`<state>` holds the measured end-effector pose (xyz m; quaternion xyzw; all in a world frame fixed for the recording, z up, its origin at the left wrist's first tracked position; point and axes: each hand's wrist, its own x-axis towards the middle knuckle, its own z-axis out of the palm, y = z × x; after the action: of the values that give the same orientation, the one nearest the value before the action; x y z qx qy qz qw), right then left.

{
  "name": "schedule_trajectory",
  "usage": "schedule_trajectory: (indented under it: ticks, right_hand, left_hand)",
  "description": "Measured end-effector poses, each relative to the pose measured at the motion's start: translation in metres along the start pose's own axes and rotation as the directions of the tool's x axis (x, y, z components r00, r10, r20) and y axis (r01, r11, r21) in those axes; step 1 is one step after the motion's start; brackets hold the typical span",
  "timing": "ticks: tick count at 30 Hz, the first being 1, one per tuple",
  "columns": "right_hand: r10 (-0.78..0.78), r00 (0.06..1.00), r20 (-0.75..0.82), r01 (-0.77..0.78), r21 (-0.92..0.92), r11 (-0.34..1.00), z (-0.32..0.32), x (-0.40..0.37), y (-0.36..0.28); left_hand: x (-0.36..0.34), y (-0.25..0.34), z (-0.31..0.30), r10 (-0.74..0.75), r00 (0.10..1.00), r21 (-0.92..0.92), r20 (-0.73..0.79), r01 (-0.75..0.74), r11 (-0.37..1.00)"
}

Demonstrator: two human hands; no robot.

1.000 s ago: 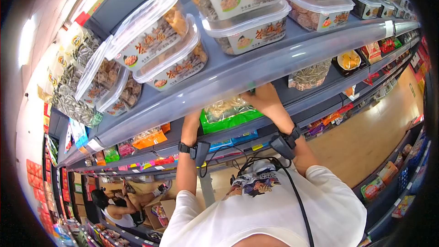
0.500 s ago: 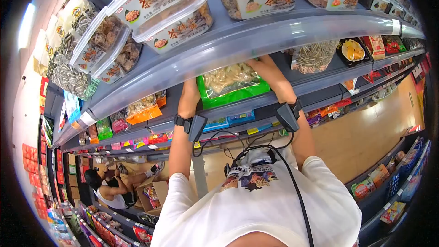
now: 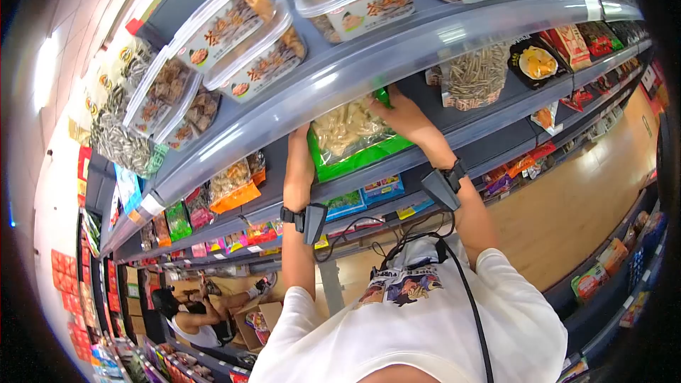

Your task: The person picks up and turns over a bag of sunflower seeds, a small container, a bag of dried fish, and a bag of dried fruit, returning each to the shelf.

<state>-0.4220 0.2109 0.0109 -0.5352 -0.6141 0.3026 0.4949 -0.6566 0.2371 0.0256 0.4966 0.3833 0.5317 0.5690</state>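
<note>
Head view, and both arms are up at the snack shelves; the green bag [image 3: 351, 135] sits on the second shelf, tucked right under the grey shelf rail [image 3: 397, 50], its clear window full of pale snacks. Right hand [image 3: 401, 117] is at the bag's two o'clock corner, fingers folded over the top edge and closed on it; that's a firm hold. Left hand [image 3: 299, 159] presses against the bag's nine o'clock edge; its fingers are hidden behind the pack, so I cannot tell whether it grips or only steadies.

At eleven o'clock from the bag, stacked clear tubs [image 3: 262, 64] overhang the shelf above; at two o'clock a bag of striped seeds [image 3: 475, 74] stands just beside the right hand; at eight o'clock an orange pack [image 3: 230, 184] leans near.

Risk, as I judge it: the bag's top could catch under the rail and crumple; a wide right elbow could topple the seeds; a one-sided hold could let the bag tip off the shelf lip.
</note>
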Motion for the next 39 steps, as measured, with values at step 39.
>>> schedule_trajectory:
  ticks: [39]
  right_hand:
    - [-0.046, 0.991, -0.123, 0.007, -0.296, 0.955, -0.029, -0.010, 0.003]
  left_hand:
    - [-0.014, -0.003, 0.052, 0.097, 0.994, 0.369, 0.048, -0.108, 0.923]
